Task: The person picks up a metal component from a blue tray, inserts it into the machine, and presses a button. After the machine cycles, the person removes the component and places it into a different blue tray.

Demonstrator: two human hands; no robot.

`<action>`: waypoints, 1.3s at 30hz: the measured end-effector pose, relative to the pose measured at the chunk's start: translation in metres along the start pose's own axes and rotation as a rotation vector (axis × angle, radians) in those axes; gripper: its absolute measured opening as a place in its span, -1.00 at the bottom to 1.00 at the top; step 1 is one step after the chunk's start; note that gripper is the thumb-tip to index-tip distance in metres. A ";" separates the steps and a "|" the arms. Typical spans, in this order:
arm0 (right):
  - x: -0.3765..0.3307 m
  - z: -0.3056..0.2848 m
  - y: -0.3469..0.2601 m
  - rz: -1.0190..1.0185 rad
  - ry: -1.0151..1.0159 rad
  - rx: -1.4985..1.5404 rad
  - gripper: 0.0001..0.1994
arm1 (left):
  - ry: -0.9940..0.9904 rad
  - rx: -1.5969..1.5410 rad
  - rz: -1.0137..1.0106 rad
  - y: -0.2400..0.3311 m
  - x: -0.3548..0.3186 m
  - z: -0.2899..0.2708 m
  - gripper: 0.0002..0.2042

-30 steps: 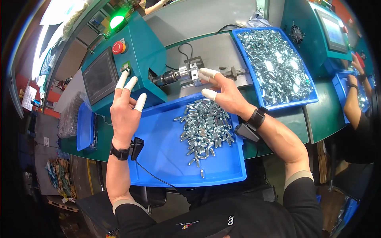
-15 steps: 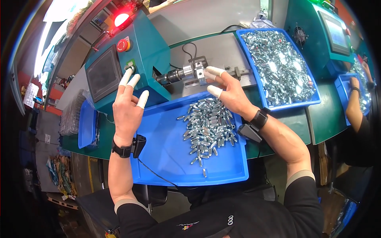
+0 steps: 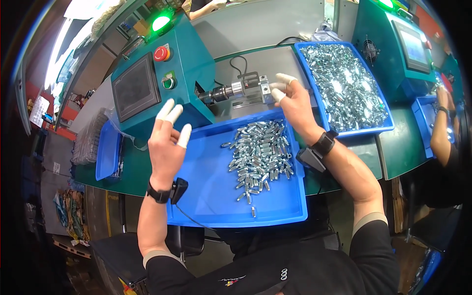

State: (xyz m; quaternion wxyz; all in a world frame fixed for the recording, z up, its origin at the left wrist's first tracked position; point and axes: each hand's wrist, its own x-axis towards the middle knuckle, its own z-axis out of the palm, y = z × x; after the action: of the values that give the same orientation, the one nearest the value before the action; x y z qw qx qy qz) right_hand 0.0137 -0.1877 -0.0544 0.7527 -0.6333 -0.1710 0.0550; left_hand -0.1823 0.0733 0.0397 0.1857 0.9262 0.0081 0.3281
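My left hand point(image 3: 166, 147) is raised in front of the teal machine point(image 3: 189, 64), below its green round button point(image 3: 168, 81). White finger cots cover its thumb and two fingertips. The fingers are stretched apart and hold nothing. My right hand point(image 3: 298, 110), also in white finger cots, hovers by the right end of a small metal clamping block point(image 3: 266, 90), its fingers slightly spread with no part visible in them. A dark and silver spindle point(image 3: 221, 93) runs from the machine to the block. Beneath my hands, a blue tray point(image 3: 201, 191) holds a heap of small shiny metal fittings point(image 3: 260, 152).
A second blue tray point(image 3: 322, 115), full of similar metal fittings, stands to the right. A dark screen point(image 3: 136, 87), a red stop button point(image 3: 161, 53) and a green-lit lamp point(image 3: 161, 22) are on the machine. Another person's arm point(image 3: 440, 128) works at far right.
My left hand has drawn back from the round button toward me. My right hand has shifted rightward off the clamping block. The machine's lamp has turned from red to green.
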 end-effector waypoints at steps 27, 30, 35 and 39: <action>0.072 0.010 -0.058 -0.084 -0.231 -0.755 -0.72 | -0.042 -0.299 -0.460 0.032 -0.205 -0.040 -0.59; 0.071 0.003 -0.047 -0.092 -0.219 -0.648 -0.78 | -0.023 -0.291 -0.463 0.032 -0.204 -0.037 -0.61; 0.063 -0.002 -0.035 -0.123 -0.199 -0.567 -0.82 | -0.024 -0.261 -0.457 0.031 -0.207 -0.034 -0.61; 0.062 -0.006 -0.034 -0.099 -0.212 -0.547 -0.82 | -0.021 -0.252 -0.447 0.032 -0.209 -0.032 -0.61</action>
State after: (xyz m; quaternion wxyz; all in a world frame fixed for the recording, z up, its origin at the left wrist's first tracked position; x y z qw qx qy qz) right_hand 0.0694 -0.1815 -0.0100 0.5337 -0.7944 -0.2877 0.0358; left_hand -0.3693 0.0258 -0.0527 0.3680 0.8741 0.1699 0.2678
